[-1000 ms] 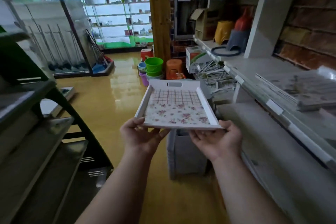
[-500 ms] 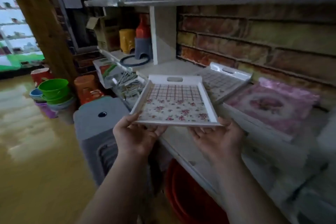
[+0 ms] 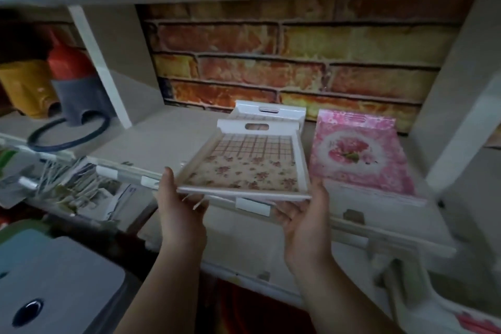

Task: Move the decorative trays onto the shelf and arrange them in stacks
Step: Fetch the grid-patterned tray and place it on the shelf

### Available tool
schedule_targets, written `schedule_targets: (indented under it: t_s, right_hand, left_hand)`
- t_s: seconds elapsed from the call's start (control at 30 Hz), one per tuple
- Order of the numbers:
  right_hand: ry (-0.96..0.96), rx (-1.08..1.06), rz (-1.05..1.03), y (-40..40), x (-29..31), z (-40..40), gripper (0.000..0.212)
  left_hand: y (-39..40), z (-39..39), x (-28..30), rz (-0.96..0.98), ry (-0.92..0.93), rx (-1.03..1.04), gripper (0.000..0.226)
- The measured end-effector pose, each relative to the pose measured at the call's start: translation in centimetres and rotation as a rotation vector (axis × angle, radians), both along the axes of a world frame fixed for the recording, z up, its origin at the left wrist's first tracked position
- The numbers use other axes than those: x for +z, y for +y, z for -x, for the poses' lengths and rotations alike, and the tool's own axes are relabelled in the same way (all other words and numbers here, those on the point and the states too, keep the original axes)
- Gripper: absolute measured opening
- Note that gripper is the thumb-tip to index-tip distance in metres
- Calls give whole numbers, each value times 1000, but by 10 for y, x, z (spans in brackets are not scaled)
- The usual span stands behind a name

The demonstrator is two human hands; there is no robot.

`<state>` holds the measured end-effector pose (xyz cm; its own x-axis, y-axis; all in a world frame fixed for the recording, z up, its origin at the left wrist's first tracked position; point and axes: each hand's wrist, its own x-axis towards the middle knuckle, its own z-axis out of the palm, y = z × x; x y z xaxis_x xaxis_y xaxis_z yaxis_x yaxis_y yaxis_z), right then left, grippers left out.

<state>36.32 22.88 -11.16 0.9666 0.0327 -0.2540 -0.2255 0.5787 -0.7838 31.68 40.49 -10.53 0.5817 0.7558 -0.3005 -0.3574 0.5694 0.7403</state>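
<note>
I hold a white tray with a floral and checked base (image 3: 245, 168) by its near corners, level, above the front edge of the grey shelf (image 3: 168, 141). My left hand (image 3: 180, 206) grips the near left corner, thumb up along the rim. My right hand (image 3: 306, 214) grips the near right corner from below. Just behind it on the shelf lies a matching white tray (image 3: 271, 111), mostly hidden by the one I hold. To the right rests a stack of pink floral trays (image 3: 357, 154).
A brick-patterned wall (image 3: 284, 57) backs the shelf, with white dividers at left (image 3: 100, 68) and right. Yellow, red and grey plastic items (image 3: 54, 81) and a dark ring (image 3: 67, 133) fill the left bay. A grey stool (image 3: 54, 287) stands at lower left.
My view turned from the aisle to face the shelf squarely. Both hands carried the tray forward, and it now hovers over the white tray lying on the shelf.
</note>
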Motion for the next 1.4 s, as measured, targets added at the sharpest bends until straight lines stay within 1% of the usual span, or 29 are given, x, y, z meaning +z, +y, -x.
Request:
schedule_targets:
  t_s: [0.03,0.07,0.17,0.23,0.3,0.37,0.43,0.47,0.53,0.57,0.6,0.7,0.77,0.83,0.9,1.0,1.1,1.17,1.23,1.33,1.4]
  right_hand:
    - [-17,-50,99,10,-8,-2,61]
    - [-38,-106,181,18,-15,-3,65]
    - [-134,-270,395,34,-33,-9,58]
    - [-169,-391,498,42,-39,-14,54]
    - [-155,-496,561,47,-36,-18,46]
    - [-181,-569,602,53,-32,-26,39]
    - [-172,-614,664,55,-30,-34,39]
    - [-140,-619,690,55,-31,-39,45]
    - [-90,-617,799,52,-34,-47,67]
    - [-81,-623,858,49,-35,-51,71]
    - [-68,-622,896,47,-35,-54,70]
    - [-46,-626,901,38,-38,-60,62]
    - [-40,-626,888,33,-41,-62,62]
    - [-60,-626,864,29,-42,-61,64]
    - [-79,-631,829,21,-41,-57,69]
    - [-82,-606,814,-7,-39,-47,64]
    - [-96,-611,810,-54,-34,-28,64]
    - [-115,-648,810,-93,-30,-12,65]
    - [-128,-694,815,-137,-30,5,70]
    - [-121,-807,823,-212,-28,39,74]
    - [-111,-877,845,-262,-25,66,72]
  left_hand:
    - [11,-5,-7,-49,60,17,60]
    - [20,-8,-14,-106,119,31,54]
    - [39,-14,-29,-297,202,25,35]
    - [52,-22,-33,-379,204,26,35]
    - [65,-33,-36,-425,206,25,45]
    - [76,-43,-37,-451,257,0,53]
    - [84,-52,-39,-489,302,-19,61]
    - [87,-56,-39,-520,328,-18,66]
    - [93,-65,-43,-605,414,-28,76]
    - [95,-68,-46,-643,454,-37,79]
    - [97,-70,-49,-672,488,-36,82]
    - [100,-70,-63,-727,501,-23,95]
    - [96,-66,-66,-824,481,29,99]
    - [86,-64,-62,-961,431,96,96]
    - [67,-65,-53,-1070,396,117,92]
    - [26,-67,-41,-1192,356,105,91]
    - [-35,-68,-34,-1311,262,51,91]
    - [-83,-67,-30,-1404,215,-32,95]
    - [-135,-62,-25,-1487,190,-124,100]
    - [-217,-48,-19,-1526,111,-318,104]
    - [-273,-36,-20,-1568,72,-468,106]
